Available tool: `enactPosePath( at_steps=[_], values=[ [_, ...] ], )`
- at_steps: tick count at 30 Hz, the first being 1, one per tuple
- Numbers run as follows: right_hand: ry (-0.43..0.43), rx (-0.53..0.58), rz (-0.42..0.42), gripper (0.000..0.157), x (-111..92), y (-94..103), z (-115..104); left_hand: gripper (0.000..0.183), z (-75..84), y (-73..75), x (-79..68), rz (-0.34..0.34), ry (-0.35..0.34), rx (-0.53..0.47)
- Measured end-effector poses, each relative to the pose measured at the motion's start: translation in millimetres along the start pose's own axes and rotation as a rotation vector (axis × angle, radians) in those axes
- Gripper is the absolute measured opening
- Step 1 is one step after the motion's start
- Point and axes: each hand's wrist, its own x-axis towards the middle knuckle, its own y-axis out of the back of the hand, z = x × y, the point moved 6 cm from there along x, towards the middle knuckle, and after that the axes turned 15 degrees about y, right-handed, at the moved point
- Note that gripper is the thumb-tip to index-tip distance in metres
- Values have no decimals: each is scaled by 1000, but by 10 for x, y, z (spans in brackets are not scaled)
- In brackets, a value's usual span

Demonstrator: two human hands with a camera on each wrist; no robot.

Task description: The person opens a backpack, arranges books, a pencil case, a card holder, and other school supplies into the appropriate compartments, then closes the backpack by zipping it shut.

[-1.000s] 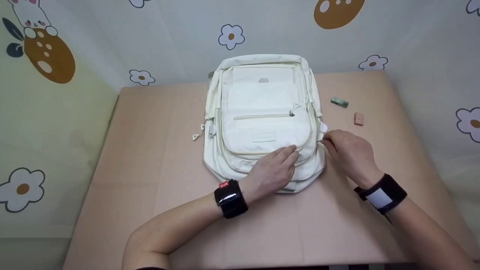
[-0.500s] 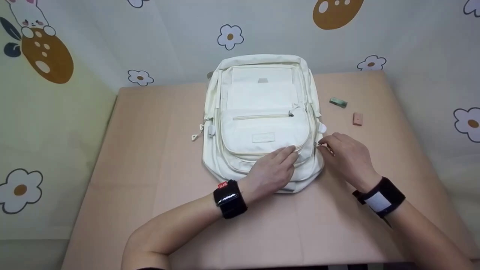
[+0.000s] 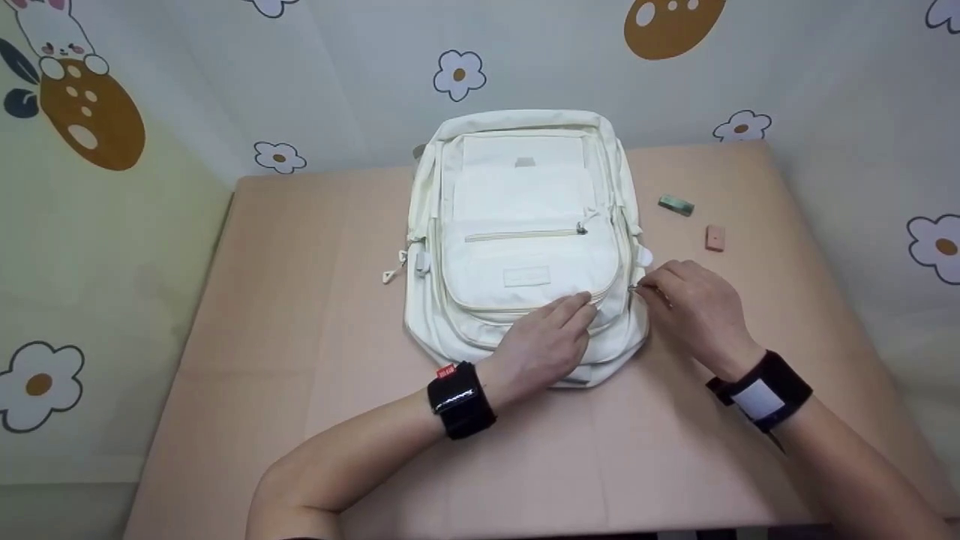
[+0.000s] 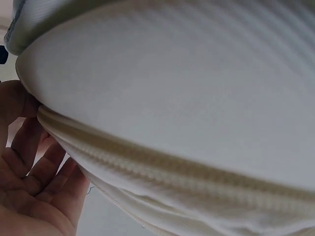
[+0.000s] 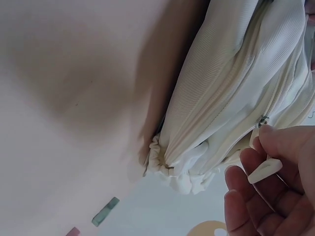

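A cream backpack [image 3: 525,195] stands on the table, its front facing me. My left hand [image 3: 541,346] rests on its lower front, fingers over the zipped edge of the front pocket. In the left wrist view, thumb and fingers of that hand [image 4: 37,167] hold the bag's edge beside the zipper [image 4: 162,172]. At the bag's right side, my right hand [image 3: 701,311] pinches a zipper pull. The right wrist view shows the metal zipper slider [image 5: 263,121] at the fingertips and the pull's pale loop tab [image 5: 266,170] hanging across the fingers.
A green block [image 3: 676,205] and a pink block [image 3: 715,238] lie on the table [image 3: 300,360] right of the bag. Another zipper pull [image 3: 390,276] hangs off the bag's left side. A patterned curtain [image 3: 352,82] closes off the back and sides.
My right hand has drawn the zipper pull slightly down and left along the bag's side, then stayed nearly still. The left hand keeps its place on the backpack.
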Motion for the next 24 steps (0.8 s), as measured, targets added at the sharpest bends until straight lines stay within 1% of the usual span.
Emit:
enactPosePath(
  at_steps=[9,15,19,24],
  values=[
    [25,1,4,11,49,3,83,23,3,0,10,-30,-1,12],
    [44,-19,16,9,170,31,197,26,10,1,18,-33,-23,53],
    [16,-23,13,7,262,4,310,26,11,-6,14,-47,-26,50],
    [-29,-28,17,7,321,-40,411,25,10,3,8,-65,-25,32]
  ],
)
